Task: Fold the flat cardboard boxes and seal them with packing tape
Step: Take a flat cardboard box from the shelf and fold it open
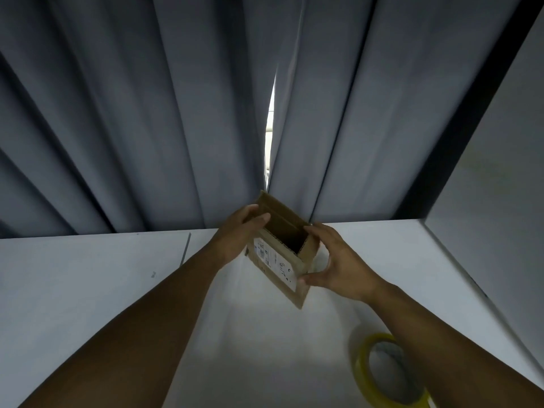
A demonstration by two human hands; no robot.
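A small brown cardboard box (279,254) with a white printed label is held above the white table (88,275), tilted, its open top facing me and the inside dark. My left hand (240,231) grips its left side, fingers curled over the top flap. My right hand (335,260) holds the right side, thumb under the lower corner and fingers on the upper edge. A roll of packing tape (365,375) with a yellow core lies on the table at the lower right, partly hidden by my right forearm.
Grey curtains (147,113) hang right behind the table's far edge, with a narrow bright gap in the middle. A white wall panel (500,201) with a dark frame closes off the right side.
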